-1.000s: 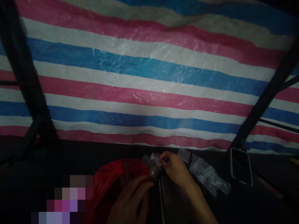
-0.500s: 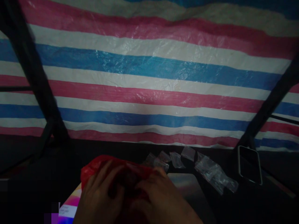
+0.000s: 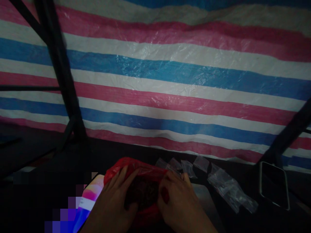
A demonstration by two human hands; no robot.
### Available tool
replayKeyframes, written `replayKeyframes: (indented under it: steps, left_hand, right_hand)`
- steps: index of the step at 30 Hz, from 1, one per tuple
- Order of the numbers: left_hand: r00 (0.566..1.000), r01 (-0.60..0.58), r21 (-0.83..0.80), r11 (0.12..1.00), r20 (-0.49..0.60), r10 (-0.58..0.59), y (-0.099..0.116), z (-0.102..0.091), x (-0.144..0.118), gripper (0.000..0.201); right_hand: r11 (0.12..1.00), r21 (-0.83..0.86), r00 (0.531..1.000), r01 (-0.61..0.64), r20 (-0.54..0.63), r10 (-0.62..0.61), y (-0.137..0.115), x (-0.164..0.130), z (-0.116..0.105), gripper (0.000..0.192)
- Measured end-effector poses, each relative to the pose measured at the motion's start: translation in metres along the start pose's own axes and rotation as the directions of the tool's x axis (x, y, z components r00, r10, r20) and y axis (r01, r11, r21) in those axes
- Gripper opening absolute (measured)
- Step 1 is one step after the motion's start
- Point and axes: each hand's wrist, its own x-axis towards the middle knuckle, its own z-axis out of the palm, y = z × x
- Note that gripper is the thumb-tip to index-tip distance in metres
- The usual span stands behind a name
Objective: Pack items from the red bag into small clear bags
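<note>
The red bag is lying low in the middle of the dark table, and both hands are holding its mouth open. The left hand is gripping the left edge of the plastic, with the fingers closed over the rim. The right hand is pinching the right edge, the thumb inside. Something dark is sitting inside the bag, but what it is cannot be told.

To do this well, the person probably needs to keep both edges pulled apart evenly, so the thin plastic is not tearing and the content is not spilling.

Just behind the bag, small clear pouches are lying in a row, and a loose pile of them is spreading to the right. A phone is resting further right. A striped tarp is hanging behind.
</note>
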Motion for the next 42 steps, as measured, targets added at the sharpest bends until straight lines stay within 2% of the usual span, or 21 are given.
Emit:
replayKeyframes:
  steps: [4,6,9,12,14,17,20,23,26,28,31,33,34,36,37,39,40,42]
  left_hand:
    - [1.000,0.005,0.011,1.000,-0.014,-0.005,0.003,0.004,-0.003,0.082]
    - [0.998,0.031,0.034,0.999,-0.062,-0.028,0.005,0.008,-0.004,0.081]
    - [0.987,0.052,0.048,0.997,-0.155,-0.044,0.006,0.014,-0.003,0.073]
    - [0.969,0.064,0.014,0.998,-0.239,-0.058,0.005,0.017,-0.003,0.056]
    - [0.954,0.075,-0.024,0.997,-0.290,-0.079,0.005,0.016,-0.006,0.048]
    - [0.940,0.052,-0.055,0.997,-0.333,-0.067,0.007,0.016,-0.013,0.044]
    - [0.929,0.022,-0.022,1.000,-0.368,-0.028,0.015,0.018,-0.021,0.045]
    - [0.913,-0.009,0.013,1.000,-0.409,0.013,0.028,0.015,-0.027,0.049]
    - [0.890,-0.056,-0.020,0.998,-0.453,0.041,0.041,0.006,-0.029,0.048]
    - [0.871,-0.077,-0.084,0.993,-0.491,0.026,0.048,-0.002,-0.031,0.043]
    - [0.869,-0.071,-0.273,0.959,-0.490,-0.075,0.060,-0.011,-0.031,0.033]
    - [0.898,-0.012,-0.480,0.877,-0.391,-0.201,0.070,-0.016,-0.028,0.031]
    - [0.915,0.023,-0.599,0.801,-0.311,-0.258,0.076,-0.018,-0.025,0.034]
    - [0.941,0.097,-0.804,0.587,-0.117,-0.316,0.090,-0.023,-0.015,0.046]
    - [0.951,0.123,-0.870,0.477,-0.034,-0.306,0.097,-0.025,-0.009,0.054]
    - [0.967,0.188,-0.934,0.303,0.121,-0.226,0.110,-0.028,0.006,0.060]
    - [0.974,0.205,-0.951,0.230,0.176,-0.142,0.115,-0.029,0.014,0.062]
    - [0.978,0.208,-0.972,0.110,0.204,-0.049,0.123,-0.027,0.027,0.065]
  right_hand:
    - [0.996,0.090,0.999,0.029,-0.046,-0.024,0.009,-0.003,0.005,0.060]
    - [0.993,0.114,0.998,0.039,-0.056,-0.033,0.013,-0.004,0.010,0.068]
    - [0.980,0.188,0.997,0.071,-0.029,-0.066,0.022,-0.004,0.012,0.057]
    - [0.909,0.400,0.993,0.114,-0.058,-0.099,0.042,0.004,-0.002,0.042]
    - [0.879,0.471,0.991,0.076,-0.137,-0.012,0.064,0.012,-0.017,0.037]
    - [0.946,0.307,0.940,-0.107,-0.278,0.197,0.103,0.021,-0.035,0.035]
    - [0.946,0.224,0.919,-0.235,-0.266,0.291,0.136,0.021,-0.037,0.027]
    - [0.930,0.220,0.913,-0.294,-0.221,0.342,0.154,0.015,-0.028,0.030]
    - [0.918,0.259,0.909,-0.300,-0.214,0.358,0.156,0.011,-0.027,0.037]
    - [0.914,0.295,0.904,-0.279,-0.239,0.353,0.149,0.009,-0.032,0.039]
    - [0.861,0.497,0.903,-0.111,-0.311,0.296,0.122,0.002,-0.037,0.037]
    - [0.737,0.675,0.922,0.036,-0.307,0.236,0.096,-0.004,-0.033,0.033]
    - [0.682,0.728,0.944,0.072,-0.271,0.190,0.083,-0.008,-0.029,0.029]
    - [0.608,0.792,0.985,0.058,-0.144,0.094,0.059,-0.014,-0.019,0.020]
    - [0.595,0.803,0.994,0.036,-0.089,0.061,0.050,-0.016,-0.014,0.022]
    - [0.581,0.814,0.997,0.026,-0.066,0.048,0.041,-0.018,-0.006,0.024]
    - [0.576,0.816,0.994,0.035,-0.089,0.065,0.041,-0.018,-0.003,0.022]
    - [0.578,0.814,0.981,0.062,-0.158,0.117,0.045,-0.017,-0.002,0.018]
